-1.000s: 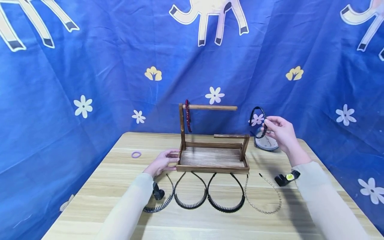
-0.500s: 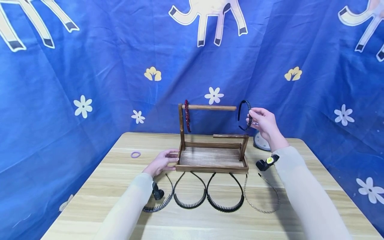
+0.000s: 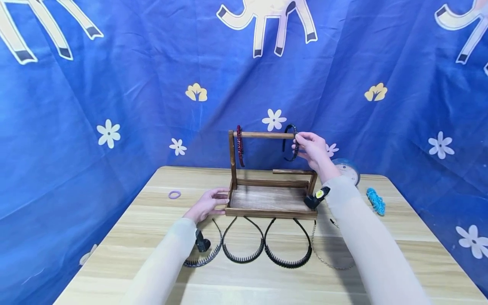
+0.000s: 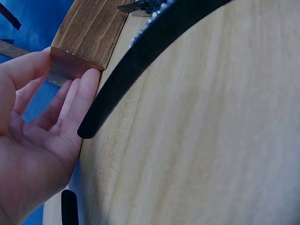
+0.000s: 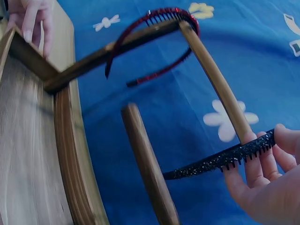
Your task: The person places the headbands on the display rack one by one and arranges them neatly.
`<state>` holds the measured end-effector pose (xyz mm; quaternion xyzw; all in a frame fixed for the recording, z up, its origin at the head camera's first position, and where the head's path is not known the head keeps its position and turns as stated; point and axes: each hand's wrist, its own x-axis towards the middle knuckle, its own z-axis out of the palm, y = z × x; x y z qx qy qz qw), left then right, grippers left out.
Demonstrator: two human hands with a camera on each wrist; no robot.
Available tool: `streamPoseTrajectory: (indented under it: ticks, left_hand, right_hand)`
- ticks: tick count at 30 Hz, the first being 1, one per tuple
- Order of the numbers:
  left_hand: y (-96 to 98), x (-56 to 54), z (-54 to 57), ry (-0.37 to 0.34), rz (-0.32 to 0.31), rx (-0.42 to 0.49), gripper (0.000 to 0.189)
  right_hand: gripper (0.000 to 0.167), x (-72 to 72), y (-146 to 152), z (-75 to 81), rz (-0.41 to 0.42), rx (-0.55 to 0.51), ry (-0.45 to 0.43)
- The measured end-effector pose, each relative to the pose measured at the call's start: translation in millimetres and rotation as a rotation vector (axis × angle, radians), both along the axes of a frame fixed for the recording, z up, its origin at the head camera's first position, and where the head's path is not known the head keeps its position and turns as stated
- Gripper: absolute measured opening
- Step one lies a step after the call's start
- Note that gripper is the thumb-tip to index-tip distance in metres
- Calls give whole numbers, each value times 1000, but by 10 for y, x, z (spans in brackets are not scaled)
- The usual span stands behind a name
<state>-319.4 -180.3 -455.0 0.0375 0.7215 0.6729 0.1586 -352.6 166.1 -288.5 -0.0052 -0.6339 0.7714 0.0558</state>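
Note:
My right hand (image 3: 313,150) pinches a dark glittery toothed headband (image 5: 220,159) at the free end of the wooden rack's upper bar (image 3: 263,135); in the head view the bar's tip lies within the headband's curve. A red toothed headband (image 3: 239,146) hangs on that bar near its post. My left hand (image 3: 207,205) grips the left end of the rack's tray (image 3: 270,214), thumb at the rim and other fingers against the outer side. In the left wrist view, the fingers of the left hand (image 4: 42,117) touch the wooden corner (image 4: 84,47).
In front of the rack lie a grey glittery headband (image 3: 203,262), two black toothed headbands (image 3: 242,260) (image 3: 288,264) and a thin braided one (image 3: 335,267), partly behind my right sleeve. A purple ring (image 3: 174,194), a round clock (image 3: 348,169) and a blue bundle (image 3: 375,201) are farther back.
My right hand has moved left from beside the clock, bringing the headband to the upper bar's end. The blue bundle has come into sight behind the right arm. My left hand stays at the tray.

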Motion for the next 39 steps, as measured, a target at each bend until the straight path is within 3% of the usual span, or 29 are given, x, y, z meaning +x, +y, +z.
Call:
streamPoseTrajectory:
  ticks: [12,19,24,33,39]
  left_hand:
    - [2,6,0,4,10,5,53]
    - [-1,5,-10,4,14,1,53]
    - [0,5,-14,5,9,-4,53]
    - [6,24,-29,6,7,6,53]
    - [0,36,-42,12,14,8,53]
  right_hand:
    - [21,-28,-594,113,29,-68,-23]
    - [29,-43,-847,167,82,-88,-88]
    - [30,-46,-952,183,118,-159,-127]
    - [45,-23,-1106,122,243,-224,-140]
    - [47,-17,-1216,73,252,-246,-127]
